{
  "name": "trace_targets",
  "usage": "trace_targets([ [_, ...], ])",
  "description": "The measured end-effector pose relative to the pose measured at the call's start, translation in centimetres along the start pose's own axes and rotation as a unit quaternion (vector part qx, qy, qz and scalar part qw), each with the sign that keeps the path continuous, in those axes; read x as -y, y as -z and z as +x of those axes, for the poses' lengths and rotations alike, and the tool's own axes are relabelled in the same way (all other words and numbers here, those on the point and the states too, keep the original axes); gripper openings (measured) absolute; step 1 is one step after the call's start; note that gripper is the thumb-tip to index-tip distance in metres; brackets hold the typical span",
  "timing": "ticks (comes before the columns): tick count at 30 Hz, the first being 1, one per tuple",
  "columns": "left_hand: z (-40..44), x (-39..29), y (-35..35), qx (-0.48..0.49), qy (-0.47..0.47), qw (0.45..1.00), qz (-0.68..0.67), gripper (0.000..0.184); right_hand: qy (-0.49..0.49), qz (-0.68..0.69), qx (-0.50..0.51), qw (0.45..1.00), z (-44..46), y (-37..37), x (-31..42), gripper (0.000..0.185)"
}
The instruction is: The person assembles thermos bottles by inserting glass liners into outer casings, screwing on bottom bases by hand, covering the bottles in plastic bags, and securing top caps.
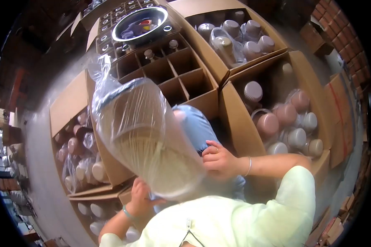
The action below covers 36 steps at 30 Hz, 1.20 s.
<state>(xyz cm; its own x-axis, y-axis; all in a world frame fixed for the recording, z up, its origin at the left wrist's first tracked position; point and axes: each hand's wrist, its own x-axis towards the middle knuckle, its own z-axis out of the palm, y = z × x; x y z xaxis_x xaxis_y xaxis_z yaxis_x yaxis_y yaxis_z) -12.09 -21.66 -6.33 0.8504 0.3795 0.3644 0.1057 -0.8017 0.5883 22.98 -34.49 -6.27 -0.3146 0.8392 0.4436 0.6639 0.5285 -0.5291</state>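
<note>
A large pale cylindrical vessel (152,140) wrapped in clear plastic rests tilted over my lap, its twisted plastic end pointing to the upper left. My left hand (141,197) is at the vessel's lower left side, with its fingers partly spread. On the right, my right hand (219,160) is beside the vessel's lower right edge, its fingers curled together; whether they pinch a bit of the plastic is too small to tell. Just beyond the vessel stands a cardboard box with dividers (202,103), with a few bottle-like items in its far cells.
A metal basin (160,31) with cloths stands on the divided box. Open cartons of capped, plastic-wrapped items are at the upper right (222,70), right (235,119) and left (111,164). Another carton (76,201) is at the lower left. Stacked bricks line the right side.
</note>
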Motion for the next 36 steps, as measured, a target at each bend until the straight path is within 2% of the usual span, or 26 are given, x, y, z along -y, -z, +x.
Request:
trace_targets([
  [2, -0.9, -0.6, -0.4, 0.022, 0.040, 0.999, -0.011, 0.079, 0.028, -0.012, -0.004, 1.000, -0.7, -1.9, 1.0, 0.011],
  [5, -4.1, 0.5, -3.4, -0.044, 0.004, 0.993, -0.108, 0.105, 0.014, -0.002, 0.031, 0.999, -1.4, -3.0, 1.4, 0.012],
  [6, -4.8, 0.5, -4.8, -0.054, 0.006, 0.984, -0.171, 0.122, 0.003, 0.037, 0.045, 0.998, -1.0, -2.4, 1.9, 0.013],
  [8, -5.1, -1.5, -5.6, -0.071, 0.016, 0.987, -0.142, 0.139, -0.009, 0.137, 0.030, 0.990, -0.9, -2.9, 2.7, 0.018],
  [9, -4.6, -2.1, -5.3, -0.084, 0.016, 0.980, -0.181, 0.146, -0.023, 0.144, 0.066, 0.987, -1.0, -2.5, 3.2, 0.019],
  [10, -3.7, -2.6, -4.7, -0.095, 0.012, 0.971, -0.219, 0.153, -0.029, 0.147, 0.043, 0.988, -0.3, -1.7, 3.7, 0.018],
  [11, -4.0, -1.6, -3.6, -0.081, 0.049, 0.972, -0.215, 0.157, -0.036, 0.154, 0.021, 0.987, 1.0, -0.8, 4.1, 0.017],
  [12, -2.2, -1.8, -2.4, -0.147, 0.045, 0.960, -0.235, 0.144, -0.045, 0.163, 0.002, 0.986, 2.5, 0.3, 4.5, 0.016],
  [13, 1.7, -4.9, 0.4, -0.175, 0.105, 0.907, -0.368, 0.139, -0.096, 0.248, -0.002, 0.964, 4.6, 1.9, 5.5, 0.013],
  [14, 4.2, -5.4, 3.1, -0.206, 0.094, 0.907, -0.354, 0.123, -0.148, 0.332, -0.005, 0.932, 7.2, 3.6, 6.1, 0.013],
  [15, 6.0, -5.4, 6.5, -0.230, 0.193, 0.869, -0.393, 0.087, -0.054, 0.241, -0.034, 0.969, 9.7, 5.0, 5.5, 0.019],
  [16, 8.2, -6.6, 8.1, -0.247, 0.140, 0.883, -0.373, 0.074, -0.105, 0.295, -0.026, 0.949, 12.2, 7.3, 7.1, 0.024],
  [17, 10.4, -8.1, 11.7, -0.183, 0.176, 0.897, -0.363, 0.064, -0.152, 0.368, -0.049, 0.916, 14.3, 8.8, 8.5, 0.028],
  [18, 12.8, -9.5, 13.2, -0.211, 0.206, 0.877, -0.380, 0.065, -0.166, 0.358, -0.127, 0.910, 15.8, 10.0, 10.3, 0.029],
  [19, 13.7, -9.4, 15.0, -0.165, 0.194, 0.899, -0.356, 0.066, -0.180, 0.349, -0.135, 0.910, 17.5, 11.3, 9.8, 0.027],
  [20, 14.4, -9.4, 16.4, -0.119, 0.179, 0.919, -0.329, 0.066, -0.200, 0.406, -0.145, 0.880, 18.8, 12.7, 10.6, 0.024],
  [23, 15.6, -11.0, 15.8, -0.142, 0.271, 0.913, -0.269, 0.069, -0.200, 0.448, -0.047, 0.870, 20.0, 14.5, 5.9, 0.020],
  [25, 14.8, -10.8, 16.7, -0.111, 0.296, 0.910, -0.269, 0.068, -0.177, 0.486, 0.002, 0.856, 20.2, 14.4, 3.4, 0.019],
  [26, 14.6, -10.6, 17.7, -0.099, 0.304, 0.909, -0.267, 0.067, -0.189, 0.492, 0.005, 0.850, 20.3, 14.6, 3.4, 0.019],
  [27, 14.7, -10.9, 19.5, -0.075, 0.342, 0.915, -0.199, 0.065, -0.191, 0.473, -0.005, 0.860, 20.4, 14.1, 3.8, 0.019],
  [28, 15.0, -10.5, 20.6, -0.167, 0.209, 0.963, -0.010, 0.064, -0.196, 0.455, -0.015, 0.868, 20.5, 13.5, 4.4, 0.020],
  [29, 15.4, -9.8, 21.8, -0.246, 0.069, 0.950, 0.181, 0.064, -0.176, 0.452, -0.001, 0.875, 20.6, 13.7, 4.6, 0.024],
  [30, 15.6, -9.2, 22.7, -0.307, -0.073, 0.878, 0.360, 0.064, -0.166, 0.421, -0.019, 0.892, 20.7, 13.3, 5.3, 0.025],
  [31, 16.7, -9.8, 23.3, -0.304, -0.165, 0.903, 0.253, 0.056, -0.171, 0.439, -0.037, 0.881, 21.0, 12.8, 5.7, 0.026],
  [34, 20.6, -12.1, 23.0, -0.081, -0.239, 0.915, 0.314, 0.058, -0.188, 0.454, -0.031, 0.871, 20.3, 12.5, 5.6, 0.027],
  [36, 22.7, -8.9, 21.0, -0.105, -0.272, 0.933, 0.213, 0.050, -0.203, 0.453, -0.021, 0.868, 18.9, 13.0, 3.3, 0.028],
])
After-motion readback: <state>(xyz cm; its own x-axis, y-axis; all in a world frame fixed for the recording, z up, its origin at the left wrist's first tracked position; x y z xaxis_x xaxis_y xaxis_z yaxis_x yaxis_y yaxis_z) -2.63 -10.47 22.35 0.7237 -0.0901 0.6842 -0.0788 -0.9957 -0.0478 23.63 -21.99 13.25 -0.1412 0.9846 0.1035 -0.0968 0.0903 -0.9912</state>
